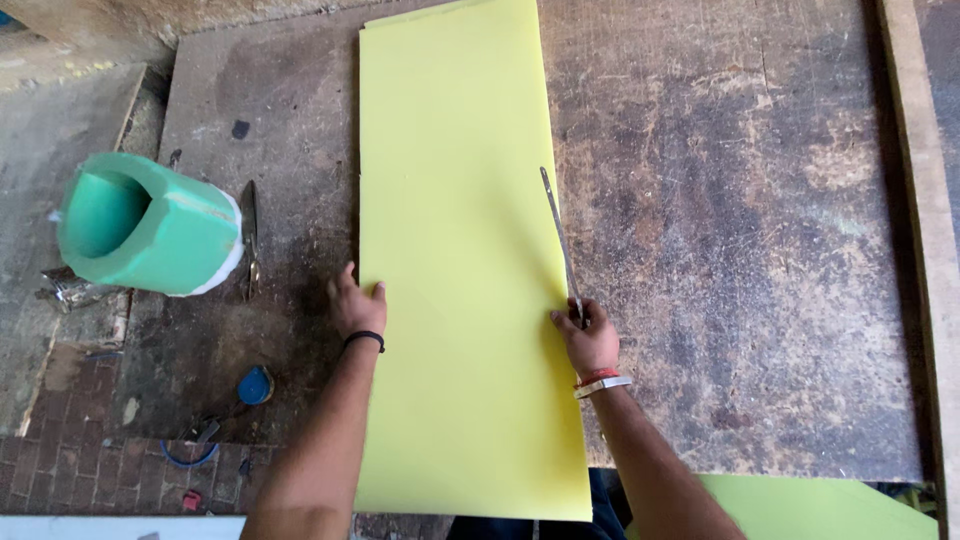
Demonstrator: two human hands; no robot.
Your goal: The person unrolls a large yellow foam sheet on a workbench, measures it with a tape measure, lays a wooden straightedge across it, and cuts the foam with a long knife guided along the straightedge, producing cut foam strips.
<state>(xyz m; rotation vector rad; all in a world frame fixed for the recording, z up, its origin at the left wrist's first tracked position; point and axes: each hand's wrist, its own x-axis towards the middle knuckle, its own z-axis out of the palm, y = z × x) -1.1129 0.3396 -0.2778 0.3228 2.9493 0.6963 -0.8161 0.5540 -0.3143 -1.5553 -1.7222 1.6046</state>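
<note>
A long yellow foam sheet point(460, 260) lies lengthwise on a worn wooden board point(760, 230). My left hand point(353, 303) rests at the sheet's left edge, fingers touching the sheet and the board. At the right edge, my right hand point(588, 336) is closed around the handle of a thin metal blade point(560, 235). The blade points away from me along that edge.
A roll of green foam point(145, 225) lies at the board's left side, with scissors point(250, 235) beside it. A blue tape measure point(254, 385) sits near the front left corner. More green sheet point(820, 505) shows at the lower right. Brick floor lies left.
</note>
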